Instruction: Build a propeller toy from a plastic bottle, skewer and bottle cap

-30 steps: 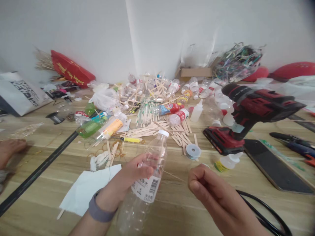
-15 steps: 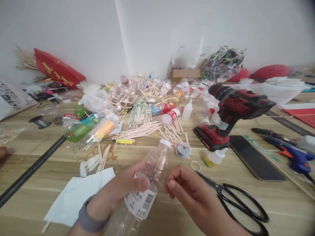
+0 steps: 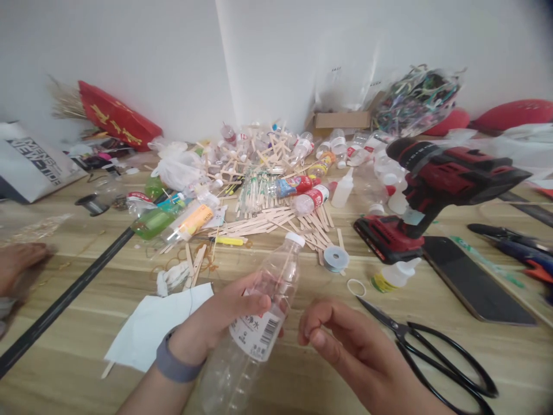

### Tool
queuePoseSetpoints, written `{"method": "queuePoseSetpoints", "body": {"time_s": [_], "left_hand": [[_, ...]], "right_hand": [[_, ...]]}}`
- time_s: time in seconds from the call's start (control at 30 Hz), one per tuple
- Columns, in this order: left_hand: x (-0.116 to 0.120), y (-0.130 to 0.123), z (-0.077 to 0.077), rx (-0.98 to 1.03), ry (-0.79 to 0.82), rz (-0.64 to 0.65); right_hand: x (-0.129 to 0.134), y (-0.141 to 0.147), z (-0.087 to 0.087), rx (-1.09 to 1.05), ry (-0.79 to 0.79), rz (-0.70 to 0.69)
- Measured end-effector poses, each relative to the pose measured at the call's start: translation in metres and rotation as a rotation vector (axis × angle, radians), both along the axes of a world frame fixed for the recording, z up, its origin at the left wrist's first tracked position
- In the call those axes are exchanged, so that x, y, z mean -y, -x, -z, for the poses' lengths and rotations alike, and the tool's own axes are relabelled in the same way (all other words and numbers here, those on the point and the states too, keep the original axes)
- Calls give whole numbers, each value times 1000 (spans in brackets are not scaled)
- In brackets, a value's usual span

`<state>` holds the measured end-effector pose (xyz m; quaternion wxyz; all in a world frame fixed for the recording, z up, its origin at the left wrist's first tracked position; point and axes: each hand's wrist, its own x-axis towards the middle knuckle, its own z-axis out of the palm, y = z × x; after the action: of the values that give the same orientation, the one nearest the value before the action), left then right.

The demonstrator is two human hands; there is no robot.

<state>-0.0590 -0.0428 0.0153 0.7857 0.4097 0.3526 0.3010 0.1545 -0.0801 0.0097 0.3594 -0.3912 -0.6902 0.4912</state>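
Note:
A clear plastic bottle (image 3: 259, 334) with a white cap and a white label leans in front of me, tilted with its cap away from me. Wrapped around its upper body is my left hand (image 3: 233, 308), the thumb lying over the label. Just right of the bottle and apart from it, my right hand (image 3: 341, 340) is closed, fingers curled toward the thumb. Whether anything small is in that pinch I cannot make out. Black-handled scissors (image 3: 406, 334) lie beside my right hand, next to a small white ring (image 3: 356, 287).
A red cordless drill (image 3: 432, 196), a phone (image 3: 477, 279) and a small glue bottle (image 3: 395, 275) stand or lie at right. Wooden sticks (image 3: 254, 222) and several bottles fill the back. White paper (image 3: 155, 328) lies at left, and another person's hand (image 3: 21, 265) rests at the far left.
The view has shifted left, so the tabletop things appear farther right. My left hand still grips the bottle; my right hand stays curled, slightly farther from it.

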Motion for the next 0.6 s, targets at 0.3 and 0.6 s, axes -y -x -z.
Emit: {"method": "queuePoseSetpoints", "body": {"time_s": [0.3, 0.6], "left_hand": [[-2, 8, 4, -54, 92, -164], [-7, 19, 5, -39, 133, -333]], "right_hand": [[5, -15, 1, 79, -2, 93], [4, -45, 2, 124, -6, 171]]}}
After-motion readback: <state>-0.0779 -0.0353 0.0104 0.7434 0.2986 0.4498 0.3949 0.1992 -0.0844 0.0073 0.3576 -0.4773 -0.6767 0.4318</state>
